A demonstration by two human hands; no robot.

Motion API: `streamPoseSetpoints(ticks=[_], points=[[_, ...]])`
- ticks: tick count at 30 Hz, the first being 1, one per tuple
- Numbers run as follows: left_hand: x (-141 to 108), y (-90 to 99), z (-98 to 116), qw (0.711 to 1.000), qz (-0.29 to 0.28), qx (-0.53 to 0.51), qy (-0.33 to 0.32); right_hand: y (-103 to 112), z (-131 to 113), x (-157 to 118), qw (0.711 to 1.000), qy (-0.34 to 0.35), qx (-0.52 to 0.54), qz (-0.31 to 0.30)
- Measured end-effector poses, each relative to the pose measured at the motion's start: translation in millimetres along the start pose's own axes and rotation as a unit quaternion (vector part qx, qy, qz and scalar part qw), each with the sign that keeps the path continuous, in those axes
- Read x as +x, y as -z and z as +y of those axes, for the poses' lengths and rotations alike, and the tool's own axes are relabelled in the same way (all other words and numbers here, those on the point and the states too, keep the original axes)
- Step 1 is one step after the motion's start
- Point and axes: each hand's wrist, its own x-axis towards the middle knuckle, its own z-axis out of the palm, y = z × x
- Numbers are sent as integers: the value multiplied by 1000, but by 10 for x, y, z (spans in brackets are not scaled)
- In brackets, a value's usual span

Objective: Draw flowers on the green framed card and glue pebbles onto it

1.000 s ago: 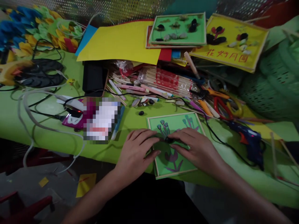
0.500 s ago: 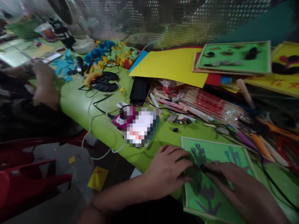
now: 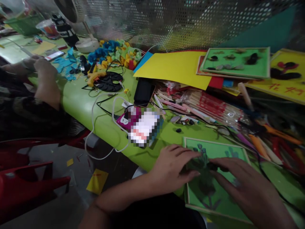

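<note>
Partly hidden, dark piece [image 3: 212, 166] in right hand [image 3: 252, 183], fingers narrowed; left hand [image 3: 169, 171], fingers parted, over blurred flower picture [image 3: 227, 203].

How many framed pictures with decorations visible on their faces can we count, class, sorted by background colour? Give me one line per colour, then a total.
Green: 2 (the tulip picture near the table's edge and the stone-decorated picture farther back)
Yellow: 1 (the picture with red writing, partly cut off at the right)
Total: 3
</note>
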Motion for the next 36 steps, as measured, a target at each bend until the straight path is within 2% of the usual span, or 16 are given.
streamPoseSetpoints(ticks=[2, 5, 9, 14, 19, 24, 27, 36], points=[[73, 14, 35, 996, 3, -82, 24, 60, -105, 64, 999, -25, 20, 5], [209, 30, 64, 973, 7, -210, 93, 119, -266, 212, 999, 1, 35, -6], [342, 19, 37, 917, -4, -365, 163, 128, -406, 407, 999, 25, 14, 18], [351, -18, -30, 841, 37, -493, 219, 63, -454, 470, 999, 15, 13, 28], [315, -39, -53, 805, 43, -526, 271, 37, -423, 461, 997, 26, -19, 63], [299, -41, -56, 798, 54, -537, 267, 47, -429, 488, 994, 39, -99, 31], [298, -35, -44, 786, 61, -554, 268, 41, -460, 516, 990, 71, -124, -2], [308, -56, -38, 762, 59, -586, 268, -1, -463, 546, 991, 85, -104, -1]])
